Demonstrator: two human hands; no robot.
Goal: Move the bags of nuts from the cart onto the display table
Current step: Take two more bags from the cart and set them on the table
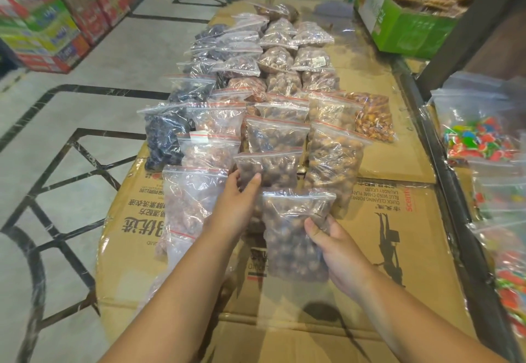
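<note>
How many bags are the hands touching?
2. The right hand pinches the nearest bag at its right edge; the left hand touches the next bag behind it. That hand may hide another touched bag beneath.

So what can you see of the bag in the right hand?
The zip-top bag is clear crinkled plastic, packed with round brown nuts. Its seal end points away from the person, at the near end of the bag rows over the cardboard. The right hand grips its right edge, thumb on top.
</note>
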